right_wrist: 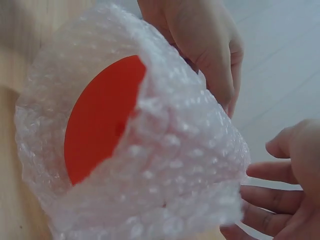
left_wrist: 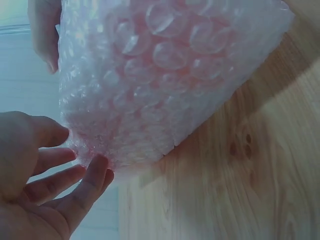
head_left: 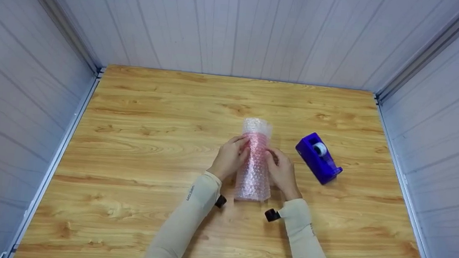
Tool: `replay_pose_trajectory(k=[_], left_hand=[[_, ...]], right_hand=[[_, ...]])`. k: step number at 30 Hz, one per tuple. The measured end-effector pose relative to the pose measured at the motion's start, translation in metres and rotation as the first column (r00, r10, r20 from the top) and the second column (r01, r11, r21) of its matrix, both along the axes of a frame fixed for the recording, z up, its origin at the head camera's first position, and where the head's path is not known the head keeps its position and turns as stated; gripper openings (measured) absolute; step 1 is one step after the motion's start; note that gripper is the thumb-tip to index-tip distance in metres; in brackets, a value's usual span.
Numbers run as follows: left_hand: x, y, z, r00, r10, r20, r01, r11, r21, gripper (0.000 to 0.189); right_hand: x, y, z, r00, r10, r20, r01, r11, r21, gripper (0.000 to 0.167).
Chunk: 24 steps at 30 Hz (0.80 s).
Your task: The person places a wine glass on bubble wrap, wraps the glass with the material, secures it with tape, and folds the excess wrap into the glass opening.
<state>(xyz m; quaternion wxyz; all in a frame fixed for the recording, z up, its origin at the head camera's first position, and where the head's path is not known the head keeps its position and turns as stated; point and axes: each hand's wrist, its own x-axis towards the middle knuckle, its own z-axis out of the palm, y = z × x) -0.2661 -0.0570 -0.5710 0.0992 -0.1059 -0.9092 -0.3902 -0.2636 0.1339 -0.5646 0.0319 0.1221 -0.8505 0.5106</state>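
Currently, the bubble-wrapped bundle (head_left: 254,172) is lying on the table (head_left: 149,138), a red round end (right_wrist: 102,122) showing through its near opening. The left hand (head_left: 229,158) and right hand (head_left: 283,173) are touching its opposite sides, their fingers mostly extended, neither grip clenching. A blue tape dispenser (head_left: 312,160) is sitting right of the bundle.

A panelled booth with a work table.
Pale streaked panels (head_left: 238,30) rise beyond both hands and to either side; under the left hand (head_left: 228,159) and right hand (head_left: 283,172) spreads a wood-grain tabletop (head_left: 152,114), with a blue tape dispenser (head_left: 312,161) just right of the right hand.
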Motion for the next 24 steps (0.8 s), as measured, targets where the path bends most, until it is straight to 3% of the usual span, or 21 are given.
replay_pose_trajectory(k=[4, 11, 17, 21, 24], left_hand=[[0.001, -0.003, -0.004, 1.000, 0.002, 0.007, -0.003, 0.996, 0.094, 0.039], [0.004, -0.006, -0.008, 0.993, 0.043, 0.114, -0.064, 0.981, 0.182, 0.044], [0.006, -0.008, -0.013, 0.984, 0.050, 0.173, -0.096, 0.959, 0.268, 0.043], [0.007, -0.008, -0.015, 0.975, 0.026, 0.221, -0.099, 0.939, 0.328, 0.041], [0.008, -0.007, -0.016, 0.957, 0.019, 0.290, -0.126, 0.926, 0.355, 0.041]], right_hand=[[0.001, -0.002, 0.000, 0.999, -0.007, -0.041, 0.007, 1.000, 0.014, 0.026], [0.003, -0.006, 0.003, 1.000, 0.008, 0.028, -0.008, 1.000, 0.011, 0.027], [0.006, -0.008, 0.006, 0.999, 0.027, 0.022, -0.027, 0.999, 0.027, 0.027], [0.008, -0.011, 0.008, 0.999, 0.040, 0.007, -0.041, 0.999, 0.032, 0.027], [0.010, -0.013, 0.008, 0.998, 0.062, -0.003, -0.062, 0.998, 0.032, 0.026]])
